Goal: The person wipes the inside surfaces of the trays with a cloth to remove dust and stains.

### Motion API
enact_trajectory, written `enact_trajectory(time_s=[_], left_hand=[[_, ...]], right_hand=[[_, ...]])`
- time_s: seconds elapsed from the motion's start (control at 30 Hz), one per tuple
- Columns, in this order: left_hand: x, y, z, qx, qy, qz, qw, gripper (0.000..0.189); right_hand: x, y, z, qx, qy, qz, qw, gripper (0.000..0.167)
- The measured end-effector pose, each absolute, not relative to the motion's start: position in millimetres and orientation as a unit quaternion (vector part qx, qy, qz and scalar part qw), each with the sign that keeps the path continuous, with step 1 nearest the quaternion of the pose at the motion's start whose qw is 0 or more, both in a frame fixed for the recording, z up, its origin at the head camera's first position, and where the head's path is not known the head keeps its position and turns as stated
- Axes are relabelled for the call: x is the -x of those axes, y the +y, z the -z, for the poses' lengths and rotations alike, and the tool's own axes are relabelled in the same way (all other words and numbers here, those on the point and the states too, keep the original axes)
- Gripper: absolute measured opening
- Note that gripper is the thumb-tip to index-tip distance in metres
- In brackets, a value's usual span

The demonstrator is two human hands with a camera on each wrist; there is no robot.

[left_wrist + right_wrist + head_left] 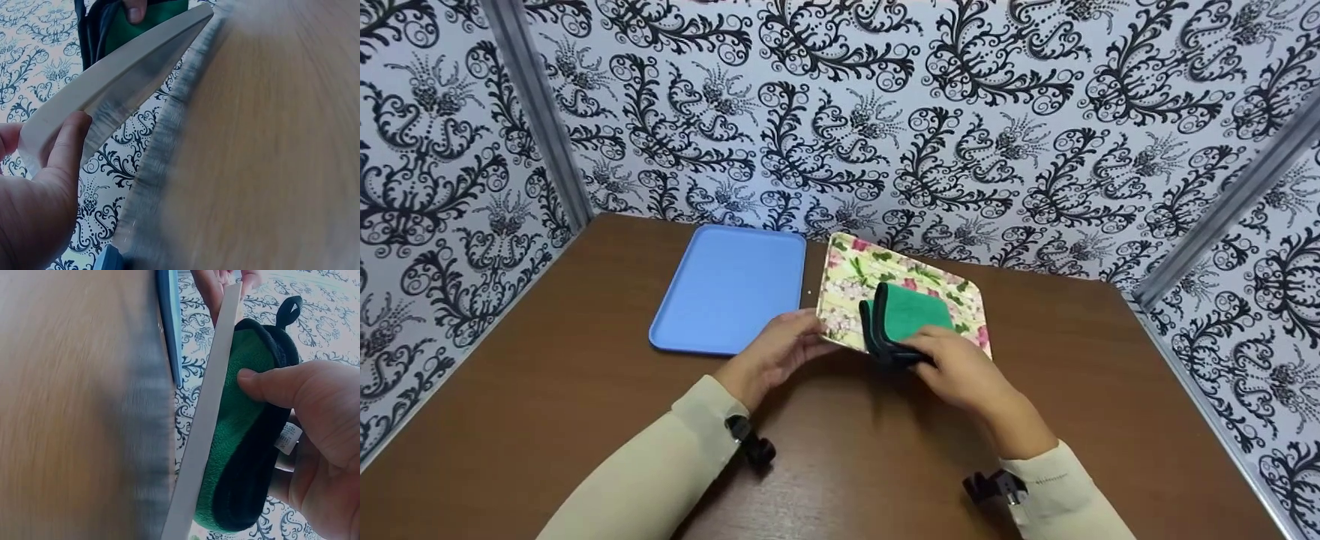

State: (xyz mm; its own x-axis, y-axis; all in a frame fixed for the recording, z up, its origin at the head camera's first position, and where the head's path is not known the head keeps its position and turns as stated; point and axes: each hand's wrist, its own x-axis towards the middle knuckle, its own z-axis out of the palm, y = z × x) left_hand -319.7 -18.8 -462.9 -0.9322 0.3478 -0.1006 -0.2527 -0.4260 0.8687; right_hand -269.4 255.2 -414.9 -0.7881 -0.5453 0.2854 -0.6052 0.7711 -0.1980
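Note:
My left hand (pixel 784 346) grips a floral tray (pixel 851 274) by its near left corner, with the thumb on one side and fingers beneath in the left wrist view. That tray is tilted up off the brown table, its flowered face toward me. A green cloth (pixel 915 311) with black edging, folded over, is held in my right hand (pixel 960 367). In the right wrist view the thumb presses the folded cloth (pixel 242 422) from above, fingers behind it, and the cloth lies against the tray's face. A white label (pixel 288 437) and a black loop stick out from it.
A blue tray (pixel 731 289) lies flat on the table (pixel 840 480) at the left, just beside the floral one. Patterned wall panels (pixel 840 112) with grey corner strips enclose the table at the back and both sides.

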Motion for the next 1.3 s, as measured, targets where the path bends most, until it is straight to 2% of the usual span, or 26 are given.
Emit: enact_trajectory(time_s=[0.17, 0.5, 0.83, 1.07, 1.3], left_hand=[[320.0, -17.5, 464.2, -0.044, 0.505, -0.844, 0.176, 0.019], [318.3, -17.5, 463.1, -0.054, 0.509, -0.841, 0.176, 0.044], [318.4, -17.2, 461.9, -0.044, 0.505, -0.846, 0.168, 0.024], [318.1, -18.0, 462.0, -0.052, 0.500, -0.847, 0.173, 0.037], [319.3, -15.5, 462.7, -0.050, 0.501, -0.847, 0.172, 0.038]], right_hand=[[269.0, 246.2, 414.3, -0.305, -0.935, -0.146, 0.112, 0.027], [272.1, 223.1, 411.4, -0.328, -0.925, -0.125, 0.142, 0.030], [274.0, 203.1, 407.0, -0.317, -0.931, -0.109, 0.141, 0.040], [275.4, 191.9, 406.9, -0.316, -0.931, -0.100, 0.152, 0.047], [279.4, 188.3, 406.3, -0.335, -0.924, -0.086, 0.161, 0.047]])
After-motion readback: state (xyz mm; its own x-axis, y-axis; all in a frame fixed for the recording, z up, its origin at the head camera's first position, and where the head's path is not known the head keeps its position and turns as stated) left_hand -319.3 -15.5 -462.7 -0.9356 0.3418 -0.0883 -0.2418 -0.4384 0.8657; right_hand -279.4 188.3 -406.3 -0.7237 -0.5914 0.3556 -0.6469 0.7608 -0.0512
